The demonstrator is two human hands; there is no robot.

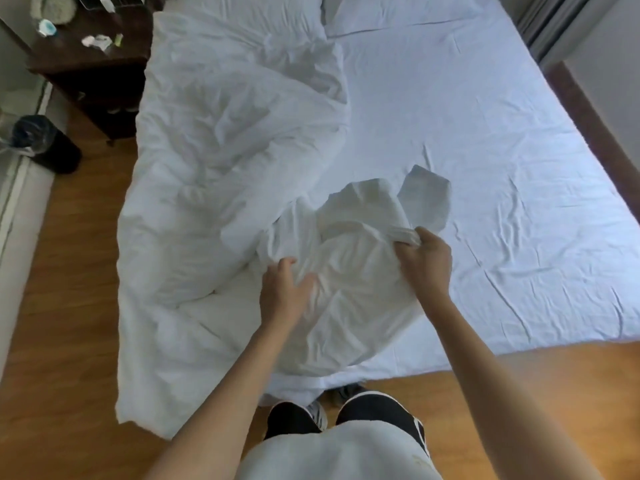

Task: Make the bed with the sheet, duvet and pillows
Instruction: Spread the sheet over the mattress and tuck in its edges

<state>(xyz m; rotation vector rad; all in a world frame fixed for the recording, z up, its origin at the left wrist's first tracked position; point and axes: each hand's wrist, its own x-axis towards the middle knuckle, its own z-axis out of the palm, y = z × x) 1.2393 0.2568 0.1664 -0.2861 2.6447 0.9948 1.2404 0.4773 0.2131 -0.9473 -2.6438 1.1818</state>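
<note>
A person is standing at the foot of the bed and looking down at it. The sheet is already lying flat over the mattress, with some small wrinkles. Two pillows are sitting at the far end, at the head of the bed.

The duvet is lying in a big bunched heap on the person's left side of the bed. Its long way is running from the foot of the bed up toward the pillows. Its left edge is hanging over the side, down toward the wooden floor. The right half of the bed is showing only sheet.

The right hand is pinching a twisted bit of the duvet near its bottom end, with the fingers curled round the cloth. The left hand is spread, with the fingers loose, just over the cloth or touching it; it is gripping nothing. Both hands are close to the near end of the duvet, and the heap is stretching away from them, up and to the left.

The next job is probably pulling the duvet to the right, so it is covering the bare half too. The right hand is nearer that side.

A dark bedside desk with small things on it is standing by the top left corner.
</note>
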